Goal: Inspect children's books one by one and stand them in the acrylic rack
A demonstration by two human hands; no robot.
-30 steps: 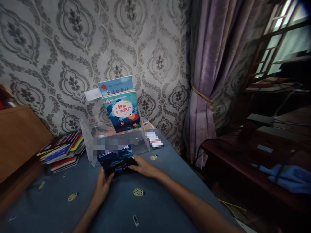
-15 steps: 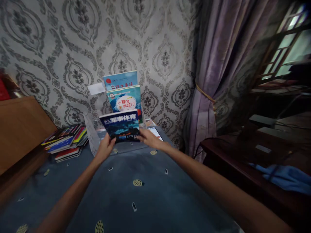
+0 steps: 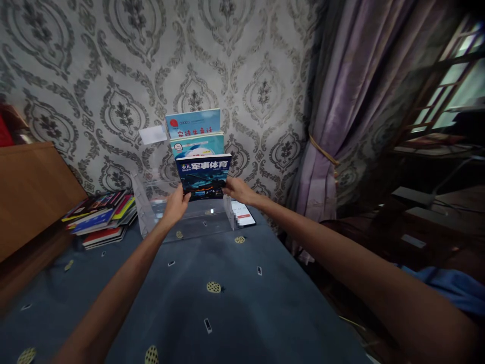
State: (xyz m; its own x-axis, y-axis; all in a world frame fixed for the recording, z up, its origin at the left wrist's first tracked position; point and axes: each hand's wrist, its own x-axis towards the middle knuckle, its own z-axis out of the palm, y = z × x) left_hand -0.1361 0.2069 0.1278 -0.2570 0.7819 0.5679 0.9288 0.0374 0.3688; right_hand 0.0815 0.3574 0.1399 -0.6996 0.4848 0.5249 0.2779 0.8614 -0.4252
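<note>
Between both hands is a dark blue book [image 3: 204,174] with white lettering, its cover facing me. My left hand [image 3: 177,205] grips its lower left edge, and my right hand [image 3: 238,191] grips its lower right edge. The book is nearly upright, over a clear plastic book rack [image 3: 189,228] on the cloth-covered table. Behind it, a teal book [image 3: 197,145] and a light blue book [image 3: 195,121] stand one behind the other in the rack. The dark book hides their lower parts. Whether its bottom edge touches the rack I cannot tell.
Stacked books [image 3: 104,217] lie left of the rack, near a brown wooden board [image 3: 36,192]. A phone with a lit screen [image 3: 243,213] lies to the rack's right. Behind stands a patterned wall [image 3: 261,91], with a tied purple curtain [image 3: 329,121] on the right.
Both hands have raised the dark blue book and shifted it slightly right and toward the rack's rear. It now covers more of the teal book, and the phone shows more fully.
</note>
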